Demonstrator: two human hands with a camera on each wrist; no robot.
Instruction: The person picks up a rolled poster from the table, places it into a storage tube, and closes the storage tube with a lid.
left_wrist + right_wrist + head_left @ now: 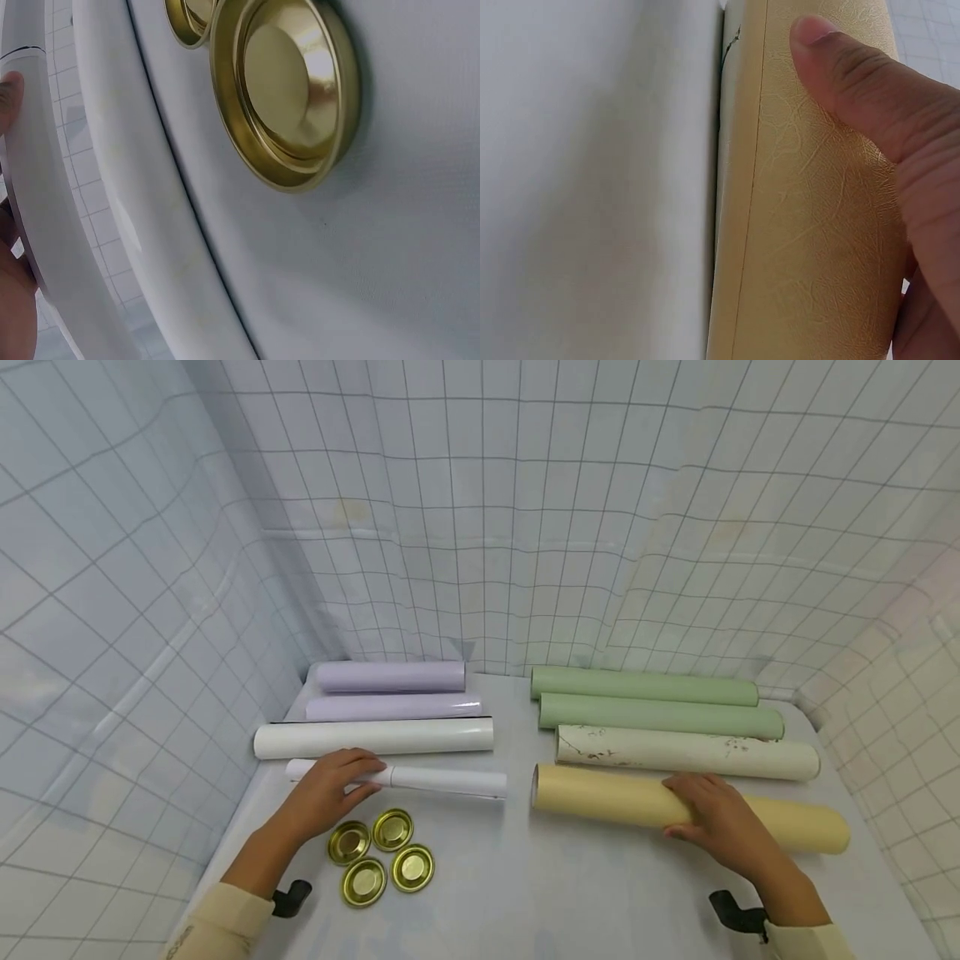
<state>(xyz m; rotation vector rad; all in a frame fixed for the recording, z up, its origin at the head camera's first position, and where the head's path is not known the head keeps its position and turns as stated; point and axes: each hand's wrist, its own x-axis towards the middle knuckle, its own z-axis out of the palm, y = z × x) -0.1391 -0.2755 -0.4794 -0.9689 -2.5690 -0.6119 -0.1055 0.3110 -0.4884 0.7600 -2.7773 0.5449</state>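
Note:
My left hand grips a narrow white wallpaper roll left of its middle, with thumb and fingers on opposite sides. That roll runs down the left side of the left wrist view. My right hand holds a thick yellow wallpaper roll, its fingers over the top and thumb on the near side. Embossed creases and a long seam show on the yellow roll in the right wrist view. Several shallow gold dishes sit on the table just in front of the left hand.
Behind the left hand lie a thicker white roll and two lilac rolls. Beyond the yellow roll are a cream roll with a branch pattern and two green rolls. Grid-patterned sheets wall the white table.

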